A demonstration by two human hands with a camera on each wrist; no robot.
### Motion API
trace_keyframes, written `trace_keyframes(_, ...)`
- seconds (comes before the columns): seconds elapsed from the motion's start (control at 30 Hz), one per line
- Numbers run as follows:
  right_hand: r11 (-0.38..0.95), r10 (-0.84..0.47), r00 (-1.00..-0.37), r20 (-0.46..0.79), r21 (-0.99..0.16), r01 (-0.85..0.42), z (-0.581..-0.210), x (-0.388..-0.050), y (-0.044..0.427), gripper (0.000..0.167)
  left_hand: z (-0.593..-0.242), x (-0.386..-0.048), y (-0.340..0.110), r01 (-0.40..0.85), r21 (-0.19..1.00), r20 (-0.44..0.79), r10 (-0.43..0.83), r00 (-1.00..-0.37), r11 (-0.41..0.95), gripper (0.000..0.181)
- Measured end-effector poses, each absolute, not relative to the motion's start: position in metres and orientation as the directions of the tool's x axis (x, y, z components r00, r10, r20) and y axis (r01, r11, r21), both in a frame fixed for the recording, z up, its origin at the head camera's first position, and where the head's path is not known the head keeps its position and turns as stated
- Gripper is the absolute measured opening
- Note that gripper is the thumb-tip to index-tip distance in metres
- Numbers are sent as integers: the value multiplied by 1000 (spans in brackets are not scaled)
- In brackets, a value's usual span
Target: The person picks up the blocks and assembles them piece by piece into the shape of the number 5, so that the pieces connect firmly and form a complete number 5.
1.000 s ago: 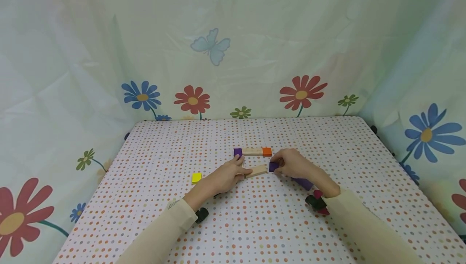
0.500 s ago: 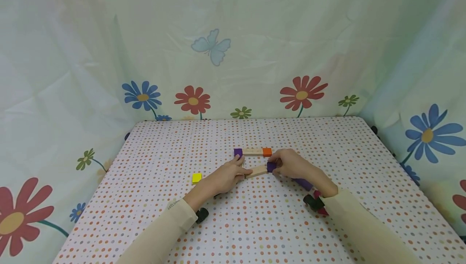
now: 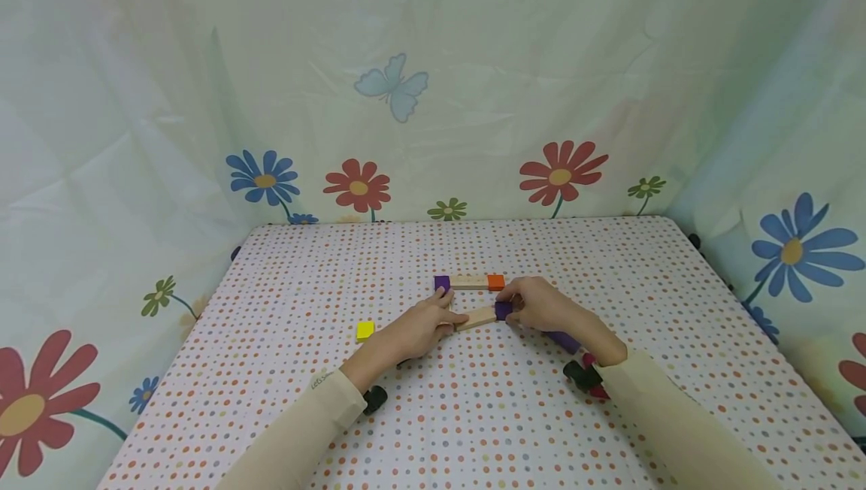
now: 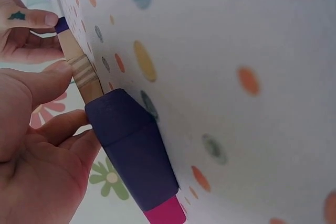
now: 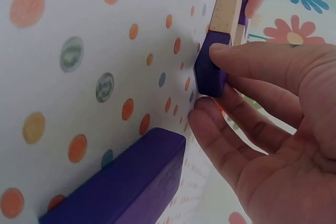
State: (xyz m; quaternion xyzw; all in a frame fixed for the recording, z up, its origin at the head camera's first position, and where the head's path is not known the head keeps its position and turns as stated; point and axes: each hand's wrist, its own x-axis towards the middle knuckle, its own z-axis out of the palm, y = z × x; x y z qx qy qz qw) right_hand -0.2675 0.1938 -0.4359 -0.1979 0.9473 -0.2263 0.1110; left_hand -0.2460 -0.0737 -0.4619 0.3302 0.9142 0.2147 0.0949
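Observation:
My right hand (image 3: 541, 306) pinches a small dark purple block (image 3: 504, 311) between thumb and fingers. That block sits against the right end of a natural wood block (image 3: 476, 317), which lies slightly slanted. My left hand (image 3: 419, 327) rests at the wood block's left end, its thumb touching it. A left finger reaches a purple block (image 3: 442, 282) at the back left corner. From there a second wood block (image 3: 469, 282) runs right to an orange block (image 3: 497, 282). In the left wrist view, a larger purple block (image 4: 136, 156) with a pink block (image 4: 167, 212) lies beside my left fingers.
A yellow block (image 3: 365, 330) lies left of my left hand. Under my right forearm are a long purple block (image 3: 563, 341) and a pink-red piece (image 3: 598, 392), partly hidden. The dotted tablecloth (image 3: 460, 430) covers the table; flowered curtains (image 3: 473, 99) surround it.
My right hand has moved slightly left, bringing the purple block from just apart to against the wood block's end. My left hand stays in place.

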Motion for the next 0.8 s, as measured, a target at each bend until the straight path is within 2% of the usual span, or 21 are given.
trace_keyframes(0.43,806,-432,-893,-129,-500,-318,-440,-270,197,41,-464,-246,-75,562,460,-33,646,-762,687,39)
trace_keyframes(0.8,798,-409,-907,-103,-523,-300,-432,-264,220,39,-464,-247,-75,557,467,-39,645,-763,687,39)
